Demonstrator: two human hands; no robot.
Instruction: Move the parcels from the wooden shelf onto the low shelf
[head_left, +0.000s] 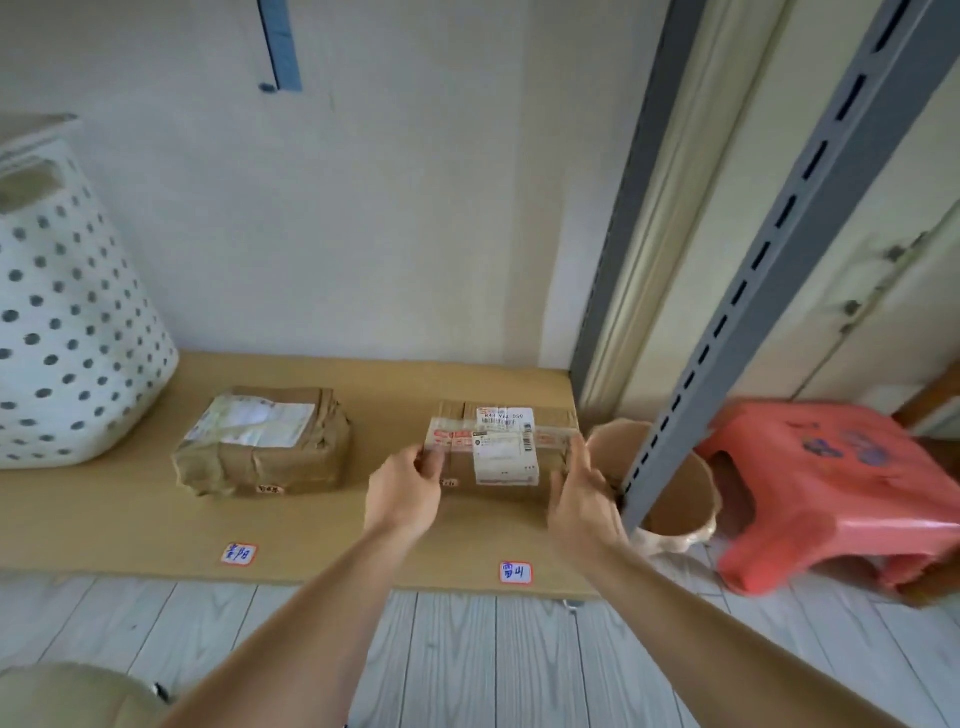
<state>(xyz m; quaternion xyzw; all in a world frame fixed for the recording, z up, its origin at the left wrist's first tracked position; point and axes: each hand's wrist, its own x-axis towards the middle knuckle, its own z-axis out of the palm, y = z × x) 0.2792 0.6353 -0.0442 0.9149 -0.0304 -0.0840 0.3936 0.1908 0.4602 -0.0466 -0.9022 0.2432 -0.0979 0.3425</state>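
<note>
A brown cardboard parcel (501, 447) with white shipping labels rests on the right part of the low wooden shelf (130, 519). My left hand (408, 491) grips its left end and my right hand (582, 493) grips its right end. A second taped brown parcel (265, 441) with a wrinkled label lies to the left, untouched. Two small handwritten tags (239, 554) (516, 572) are stuck on the shelf's front edge, one below each parcel.
A white perforated basket (67, 332) stands at the shelf's left end. A grey slotted metal upright (769, 260) rises at the right. Behind it sit a brown round bin (675, 499) and a red plastic stool (831, 488). Pale floorboards lie in front.
</note>
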